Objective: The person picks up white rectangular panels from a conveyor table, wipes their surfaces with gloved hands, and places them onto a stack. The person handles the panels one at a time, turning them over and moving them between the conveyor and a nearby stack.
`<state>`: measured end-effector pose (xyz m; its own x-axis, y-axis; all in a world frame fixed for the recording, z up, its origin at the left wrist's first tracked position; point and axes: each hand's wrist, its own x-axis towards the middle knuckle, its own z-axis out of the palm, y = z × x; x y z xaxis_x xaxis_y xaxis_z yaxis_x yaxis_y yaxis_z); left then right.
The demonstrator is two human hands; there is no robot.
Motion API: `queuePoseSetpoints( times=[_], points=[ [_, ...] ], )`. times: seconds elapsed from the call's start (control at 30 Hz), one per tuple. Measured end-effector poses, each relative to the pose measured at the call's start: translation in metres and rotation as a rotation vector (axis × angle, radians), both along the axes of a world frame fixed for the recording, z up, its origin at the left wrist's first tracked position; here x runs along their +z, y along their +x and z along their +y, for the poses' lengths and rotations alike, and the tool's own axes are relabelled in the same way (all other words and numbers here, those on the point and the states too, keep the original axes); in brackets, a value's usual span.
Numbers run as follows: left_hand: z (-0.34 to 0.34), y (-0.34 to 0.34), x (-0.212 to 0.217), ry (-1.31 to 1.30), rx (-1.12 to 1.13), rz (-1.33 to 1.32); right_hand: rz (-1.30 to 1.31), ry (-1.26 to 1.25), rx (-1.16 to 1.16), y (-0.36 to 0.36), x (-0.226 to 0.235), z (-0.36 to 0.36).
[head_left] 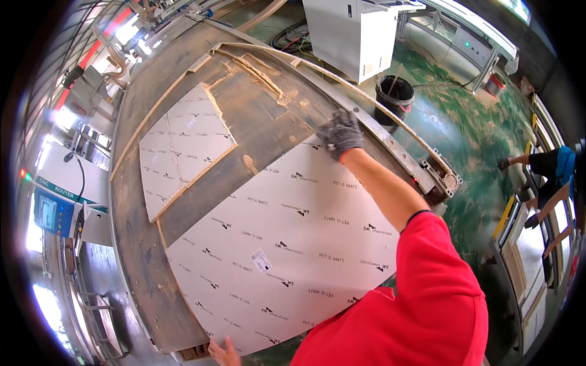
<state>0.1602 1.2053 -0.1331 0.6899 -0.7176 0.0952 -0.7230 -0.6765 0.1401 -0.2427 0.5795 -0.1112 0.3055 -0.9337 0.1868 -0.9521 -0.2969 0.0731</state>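
Observation:
A large white film-covered panel (317, 238) with a small label (261, 260) lies at a slant over the near part of the brown machine bed (183, 293). My right hand (342, 133), in a grey work glove, is at the panel's far right corner, its fingers curled at the edge. My bare left hand (224, 354) is at the near left corner, partly cut off by the picture's lower rim; its fingers are bent at the panel's edge. Further up the bed lie smaller white cut panels (189, 137), side by side with a narrow seam between.
Thin offcut strips (360, 97) arc along the bed's right side, and sawdust covers its far part. A black bucket (394, 94) and a white cabinet (348, 36) stand to the right. A control panel (52, 210) is at left. Another person (549, 177) works at far right.

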Motion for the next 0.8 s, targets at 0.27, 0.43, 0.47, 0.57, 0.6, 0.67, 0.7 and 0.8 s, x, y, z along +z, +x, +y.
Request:
queuePoseSetpoints(
  times=[0.27,0.43,0.47,0.57,0.6,0.67,0.7,0.8],
  points=[
    [-0.009,0.016,-0.002,0.020,0.243,0.210,-0.295,0.053,0.213,0.001,-0.025,0.108],
    [-0.017,0.026,0.011,-0.036,0.260,0.232,-0.395,0.053,0.186,-0.057,-0.028,0.202],
    [-0.025,0.027,0.015,-0.018,0.224,0.235,-0.410,0.075,0.152,-0.075,-0.028,0.223],
    [-0.020,0.034,0.024,0.053,0.197,0.219,-0.462,0.110,0.098,-0.098,-0.021,0.288],
    [-0.020,0.040,0.022,0.100,0.197,0.210,-0.477,0.111,0.068,-0.102,-0.018,0.305],
    [-0.024,0.048,0.022,0.171,0.180,0.195,-0.537,0.070,0.009,-0.108,-0.022,0.331],
    [-0.026,0.048,0.024,0.196,0.174,0.187,-0.561,0.073,-0.051,-0.107,-0.025,0.338],
    [-0.031,0.049,0.029,0.227,0.133,0.136,-0.603,0.101,-0.256,-0.105,-0.031,0.339]
  ],
)
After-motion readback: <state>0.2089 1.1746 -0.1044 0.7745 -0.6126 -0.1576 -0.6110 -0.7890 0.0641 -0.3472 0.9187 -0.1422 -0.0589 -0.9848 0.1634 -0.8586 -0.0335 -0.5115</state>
